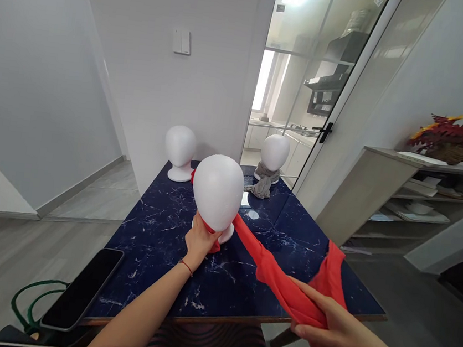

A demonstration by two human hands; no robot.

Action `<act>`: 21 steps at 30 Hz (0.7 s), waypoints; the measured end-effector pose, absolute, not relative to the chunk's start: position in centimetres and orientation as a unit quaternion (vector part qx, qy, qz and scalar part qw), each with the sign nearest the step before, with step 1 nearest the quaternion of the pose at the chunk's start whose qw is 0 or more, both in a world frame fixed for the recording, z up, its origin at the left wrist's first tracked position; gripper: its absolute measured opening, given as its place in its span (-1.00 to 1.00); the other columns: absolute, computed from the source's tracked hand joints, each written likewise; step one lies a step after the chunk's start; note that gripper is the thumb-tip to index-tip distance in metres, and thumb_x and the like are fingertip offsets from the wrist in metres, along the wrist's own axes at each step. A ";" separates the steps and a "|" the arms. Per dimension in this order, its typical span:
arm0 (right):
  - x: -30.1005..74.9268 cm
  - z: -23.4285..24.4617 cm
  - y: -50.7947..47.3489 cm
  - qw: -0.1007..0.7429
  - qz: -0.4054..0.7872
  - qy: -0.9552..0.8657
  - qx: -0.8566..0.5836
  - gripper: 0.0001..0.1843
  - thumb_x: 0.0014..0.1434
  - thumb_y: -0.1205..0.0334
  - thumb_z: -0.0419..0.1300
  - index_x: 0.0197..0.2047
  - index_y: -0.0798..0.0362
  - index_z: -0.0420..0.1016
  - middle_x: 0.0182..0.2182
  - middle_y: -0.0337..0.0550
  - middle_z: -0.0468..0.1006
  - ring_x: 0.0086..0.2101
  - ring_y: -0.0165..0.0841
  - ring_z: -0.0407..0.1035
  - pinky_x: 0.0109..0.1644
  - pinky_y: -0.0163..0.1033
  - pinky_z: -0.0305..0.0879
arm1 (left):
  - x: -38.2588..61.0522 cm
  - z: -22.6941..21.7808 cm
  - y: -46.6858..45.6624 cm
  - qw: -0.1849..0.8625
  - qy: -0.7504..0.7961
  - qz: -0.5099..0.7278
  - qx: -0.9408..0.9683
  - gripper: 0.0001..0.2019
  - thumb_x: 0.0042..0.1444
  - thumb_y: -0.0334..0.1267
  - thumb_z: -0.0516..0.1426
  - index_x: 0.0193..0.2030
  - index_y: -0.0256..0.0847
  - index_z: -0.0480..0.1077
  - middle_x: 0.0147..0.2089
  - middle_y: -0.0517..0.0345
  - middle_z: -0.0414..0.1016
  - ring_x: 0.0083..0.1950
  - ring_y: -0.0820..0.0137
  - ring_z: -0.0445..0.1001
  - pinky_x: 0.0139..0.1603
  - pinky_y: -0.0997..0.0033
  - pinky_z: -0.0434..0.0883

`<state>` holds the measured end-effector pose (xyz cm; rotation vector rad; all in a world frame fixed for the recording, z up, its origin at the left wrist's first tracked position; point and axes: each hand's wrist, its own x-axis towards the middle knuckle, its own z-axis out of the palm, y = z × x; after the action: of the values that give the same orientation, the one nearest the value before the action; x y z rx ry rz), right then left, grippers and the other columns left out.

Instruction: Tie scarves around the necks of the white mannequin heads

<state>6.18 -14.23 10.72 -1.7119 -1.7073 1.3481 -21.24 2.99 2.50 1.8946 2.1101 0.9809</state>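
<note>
Left hand [200, 240] clamped on red scarf [274, 273] at neck of near foam head [217, 192], mid-bench [157, 237]. Right hand [333, 327] gripping scarf's other end past bench's near edge, cloth stretched between. Two more heads [180, 146] at far end; phone [82, 289] at near-left corner.

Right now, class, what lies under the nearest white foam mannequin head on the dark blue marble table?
The red scarf runs under the nearest white foam mannequin head, pinned there by the left hand. That hand covers part of its base.
</note>
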 end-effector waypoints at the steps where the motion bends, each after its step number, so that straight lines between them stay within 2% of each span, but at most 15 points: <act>1: 6.0 10.9 -14.7 0.159 0.497 -0.605 -0.602 -0.15 0.01 0.08 0.21 0.33 -0.20 -0.03 -0.48 -0.16 0.50 -0.64 -0.36 0.32 -0.61 -0.28 0.22 | -21.2 2.5 3.0 0.073 0.701 0.325 0.630 -0.11 -0.08 0.26 0.09 0.29 -0.21 -0.06 0.11 -0.15 0.33 -0.10 0.09 0.50 -0.30 0.26 0.37; 3: 4.5 11.0 -15.2 0.125 0.474 -0.639 -0.593 -0.19 -0.01 0.15 0.21 0.31 -0.24 0.03 -0.43 -0.17 0.51 -0.57 -0.35 0.36 -0.54 -0.30 0.24 | -21.3 2.5 2.9 0.075 0.699 0.328 0.631 -0.12 -0.07 0.25 0.09 0.29 -0.21 -0.07 0.13 -0.15 0.32 -0.04 0.08 0.48 -0.27 0.27 0.37; 5: 1.8 11.0 -15.1 0.110 0.427 -0.694 -0.569 -0.26 -0.01 0.19 0.20 0.26 -0.21 0.15 -0.33 -0.16 0.52 -0.40 -0.31 0.42 -0.36 -0.30 0.32 | -21.3 2.7 2.7 0.079 0.693 0.335 0.633 -0.13 -0.04 0.23 0.09 0.30 -0.19 -0.09 0.16 -0.13 0.30 0.01 0.09 0.45 -0.24 0.28 0.37; 7: -1.5 11.0 -14.7 0.122 0.420 -0.733 -0.522 -0.29 0.00 0.22 0.19 0.25 -0.15 0.16 -0.23 -0.17 0.52 -0.26 -0.29 0.42 -0.18 -0.30 0.31 | -21.4 3.0 2.5 0.095 0.690 0.339 0.632 -0.16 -0.02 0.22 0.08 0.31 -0.15 -0.10 0.18 -0.10 0.28 0.03 0.11 0.44 -0.23 0.30 0.36; 10: -6.3 10.7 -14.2 0.171 0.453 -0.739 -0.469 -0.22 0.02 0.27 0.18 0.30 -0.10 0.03 -0.22 -0.21 0.51 -0.25 -0.33 0.40 -0.13 -0.30 0.28 | -21.3 3.5 1.9 0.132 0.693 0.340 0.622 -0.14 -0.04 0.23 0.10 0.32 -0.08 -0.11 0.20 -0.08 0.28 -0.01 0.14 0.46 -0.23 0.32 0.35; 15: -11.6 8.9 -14.7 0.230 0.506 -0.719 -0.418 0.04 -0.01 0.26 0.24 0.38 0.02 -0.32 -0.25 -0.18 0.49 -0.30 -0.36 0.36 -0.19 -0.31 0.28 | -21.0 3.7 1.2 0.151 0.689 0.371 0.604 -0.04 -0.12 0.30 0.11 0.34 -0.06 -0.16 0.21 -0.09 0.28 -0.08 0.13 0.49 -0.22 0.28 0.35; 17: -12.7 8.0 -15.0 0.240 0.511 -0.721 -0.403 0.07 -0.03 0.27 0.26 0.38 0.05 -0.33 -0.18 -0.13 0.48 -0.24 -0.34 0.36 -0.11 -0.29 0.27 | -21.1 3.6 1.1 0.155 0.687 0.377 0.602 -0.03 -0.13 0.29 0.13 0.35 -0.07 -0.16 0.21 -0.09 0.28 -0.07 0.12 0.48 -0.19 0.27 0.35; 21: -14.1 6.7 -14.0 0.278 0.483 -0.727 -0.401 -0.03 -0.02 0.29 0.25 0.37 0.01 -0.18 -0.01 -0.04 0.40 -0.08 -0.25 0.33 0.07 -0.17 0.20 | -21.6 3.6 1.2 0.178 0.680 0.371 0.606 0.04 -0.17 0.26 0.19 0.36 -0.10 -0.21 0.18 -0.12 0.32 -0.06 0.11 0.48 -0.14 0.26 0.35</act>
<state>-14.12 -14.04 6.71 -1.0765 -1.9504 1.2958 -21.60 1.16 3.55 1.7153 1.9253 1.0506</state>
